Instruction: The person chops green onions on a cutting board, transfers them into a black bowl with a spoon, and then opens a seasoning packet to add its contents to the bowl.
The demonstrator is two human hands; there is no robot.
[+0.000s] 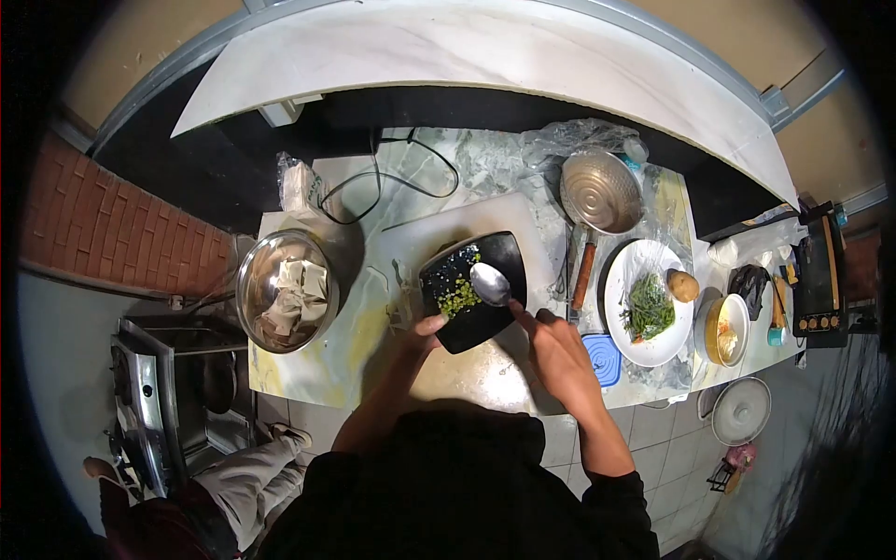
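My left hand (427,334) grips the near left edge of a square black bowl (504,257), thumb over the rim. The bowl sits tilted above a white cutting board (401,245). Inside it lie chopped green pieces (457,299), along with small pale bits. In my right hand (555,353) is a metal spoon (491,284), its handle between my fingers, its bowl over the greens. The fingers of that hand are closed round the handle.
Left of the board stands a metal bowl (245,294) with pale wrapper-like pieces. To the right are a hammered saucepan (601,191), a white plate (621,271) of greens with a potato (682,286), a blue lid (602,360) and a yellow-white bowl (717,338). Another person's legs (252,485) show at lower left.
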